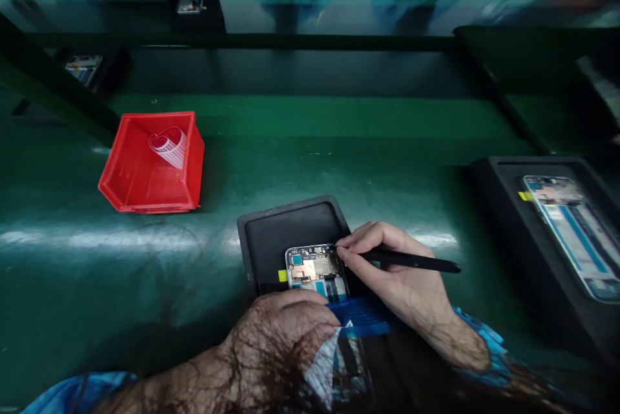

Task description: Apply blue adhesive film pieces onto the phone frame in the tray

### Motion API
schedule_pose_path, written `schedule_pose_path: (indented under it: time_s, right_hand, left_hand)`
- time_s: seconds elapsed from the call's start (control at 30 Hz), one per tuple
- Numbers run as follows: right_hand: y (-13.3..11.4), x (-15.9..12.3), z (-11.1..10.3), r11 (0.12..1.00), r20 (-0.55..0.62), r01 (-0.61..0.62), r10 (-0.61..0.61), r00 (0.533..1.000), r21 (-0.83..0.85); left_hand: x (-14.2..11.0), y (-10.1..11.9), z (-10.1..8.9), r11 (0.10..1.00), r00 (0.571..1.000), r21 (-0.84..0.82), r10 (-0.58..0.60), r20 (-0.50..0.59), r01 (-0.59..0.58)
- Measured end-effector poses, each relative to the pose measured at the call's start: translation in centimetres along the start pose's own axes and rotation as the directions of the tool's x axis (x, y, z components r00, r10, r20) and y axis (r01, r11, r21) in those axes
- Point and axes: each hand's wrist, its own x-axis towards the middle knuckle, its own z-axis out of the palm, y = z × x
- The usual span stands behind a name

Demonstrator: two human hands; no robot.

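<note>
While the right hand (392,275) is pinching a black stylus (411,261) against the opened phone (316,270), the left hand (285,330) is pressing, fingers curled, on its near end, hiding it. The phone's black tray (271,233) is sitting near the counter's (97,285) front edge, with open room toward the red bin (130,175).

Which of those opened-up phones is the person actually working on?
The opened phone in the near black tray: the left hand steadies it and the right hand touches a black stylus to it. The right-side phone lies untouched.
</note>
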Motion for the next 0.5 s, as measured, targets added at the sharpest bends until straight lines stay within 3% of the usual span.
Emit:
schedule_pose_path:
  time_s: [0.1, 0.5]
  right_hand:
    - [-0.34, 0.17, 0.11, 1.0, -0.008, -0.008, 0.008, 1.0, 0.007]
    - [-0.37, 0.39, -0.1, 0.999, -0.028, -0.018, 0.019, 0.999, 0.041]
  left_hand:
    - [0.19, 0.04, -0.05, 0.999, 0.999, 0.028, 0.034, 0.014, -0.034]
    - [0.08, 0.09, -0.08, 1.0, 1.0, -0.004, -0.023, -0.002, 0.023]
